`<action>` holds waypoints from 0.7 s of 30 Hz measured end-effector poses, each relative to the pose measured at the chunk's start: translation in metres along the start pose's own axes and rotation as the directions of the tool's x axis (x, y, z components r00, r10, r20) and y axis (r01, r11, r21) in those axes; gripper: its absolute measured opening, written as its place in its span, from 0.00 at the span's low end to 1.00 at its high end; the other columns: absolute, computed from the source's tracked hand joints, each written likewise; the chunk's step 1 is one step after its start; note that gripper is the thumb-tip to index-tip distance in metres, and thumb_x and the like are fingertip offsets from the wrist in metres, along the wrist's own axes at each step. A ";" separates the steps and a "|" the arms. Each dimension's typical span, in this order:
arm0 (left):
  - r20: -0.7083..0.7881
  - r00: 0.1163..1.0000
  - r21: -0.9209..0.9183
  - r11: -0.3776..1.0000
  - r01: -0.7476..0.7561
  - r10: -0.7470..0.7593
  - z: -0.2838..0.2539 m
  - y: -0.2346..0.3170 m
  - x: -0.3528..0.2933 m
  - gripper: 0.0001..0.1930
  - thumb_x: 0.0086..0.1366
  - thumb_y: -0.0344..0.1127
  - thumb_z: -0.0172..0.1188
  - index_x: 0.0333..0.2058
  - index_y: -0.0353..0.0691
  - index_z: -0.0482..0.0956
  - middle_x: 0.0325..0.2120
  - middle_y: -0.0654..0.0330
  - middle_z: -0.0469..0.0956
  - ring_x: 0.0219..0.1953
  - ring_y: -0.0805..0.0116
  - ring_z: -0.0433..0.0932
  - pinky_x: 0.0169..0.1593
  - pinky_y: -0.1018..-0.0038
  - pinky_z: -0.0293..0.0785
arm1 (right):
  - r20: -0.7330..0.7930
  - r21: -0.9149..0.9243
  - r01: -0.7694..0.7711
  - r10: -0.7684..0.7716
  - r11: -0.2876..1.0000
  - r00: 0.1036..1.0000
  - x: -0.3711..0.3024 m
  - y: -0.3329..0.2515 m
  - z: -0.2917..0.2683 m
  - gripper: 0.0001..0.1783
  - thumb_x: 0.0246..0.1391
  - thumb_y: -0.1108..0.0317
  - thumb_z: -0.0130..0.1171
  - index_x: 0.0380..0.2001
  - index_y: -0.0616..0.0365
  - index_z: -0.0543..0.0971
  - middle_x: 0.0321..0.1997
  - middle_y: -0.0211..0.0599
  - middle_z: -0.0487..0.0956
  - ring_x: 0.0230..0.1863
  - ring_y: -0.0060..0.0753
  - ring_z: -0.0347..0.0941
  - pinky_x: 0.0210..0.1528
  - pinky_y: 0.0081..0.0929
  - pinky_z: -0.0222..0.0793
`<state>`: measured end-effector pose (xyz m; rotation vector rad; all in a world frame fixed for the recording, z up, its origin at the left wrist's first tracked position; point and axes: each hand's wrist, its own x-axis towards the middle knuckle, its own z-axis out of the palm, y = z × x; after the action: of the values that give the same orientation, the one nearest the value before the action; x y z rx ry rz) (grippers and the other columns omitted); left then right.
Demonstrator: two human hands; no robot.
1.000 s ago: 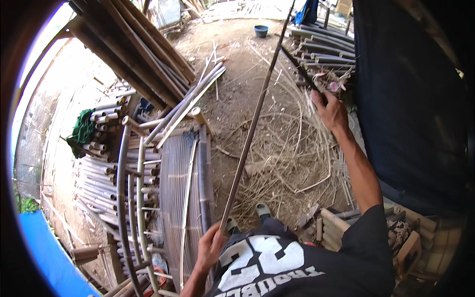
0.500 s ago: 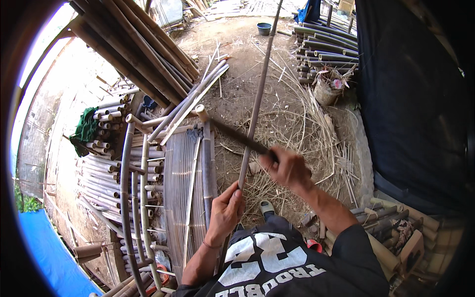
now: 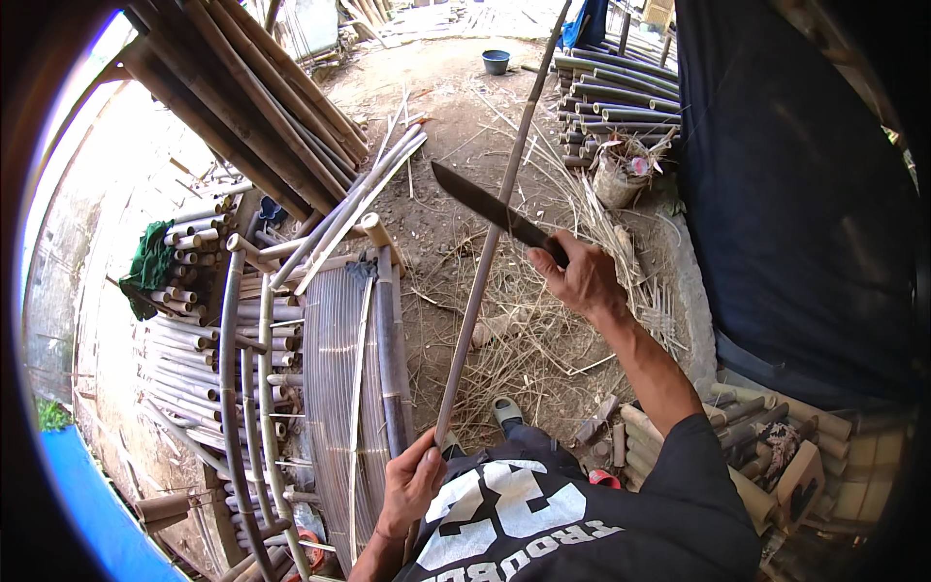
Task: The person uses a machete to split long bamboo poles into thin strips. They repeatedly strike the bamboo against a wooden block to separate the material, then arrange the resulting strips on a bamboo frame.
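Nearest the camera, the black short-sleeved shirt (image 3: 669, 529) bears large white figures and a line of white capital lettering across the front. The left hand (image 3: 412, 477) grasps a long, thin brown bamboo strip (image 3: 480, 291) near its lower visible end; the strip slants upward, away from the body. The right hand (image 3: 585, 278) is clenched on the handle of a long machete with a dark, curved blade (image 3: 485, 205), which crosses the strip; contact cannot be confirmed. To the left stands a slatted bamboo bench (image 3: 330, 388). Pale, stringy bamboo shavings (image 3: 543, 315) litter the brown dirt ground (image 3: 456, 179). A black hanging sheet (image 3: 776, 194) borders the right side. Farther off: stacked greenish bamboo poles (image 3: 626, 102) and a dark round bucket (image 3: 496, 64).
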<state>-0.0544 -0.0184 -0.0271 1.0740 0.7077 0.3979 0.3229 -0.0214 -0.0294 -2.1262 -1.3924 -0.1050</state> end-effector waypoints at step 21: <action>0.307 0.951 -0.473 0.865 0.170 -0.019 0.003 0.026 0.057 0.27 0.73 0.45 0.45 0.66 0.43 0.56 0.12 0.73 0.53 0.11 0.82 0.52 0.14 0.83 0.50 | -0.199 0.084 0.417 -0.395 0.905 0.897 -0.052 -0.057 0.036 0.30 0.60 0.34 0.44 0.21 0.48 0.69 0.12 0.24 0.67 0.09 0.18 0.62 0.07 0.24 0.62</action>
<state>-0.0101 0.0258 -0.0218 0.5853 0.3577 0.3020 0.2415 -0.0296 -0.0539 -1.6516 -1.6686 -0.3543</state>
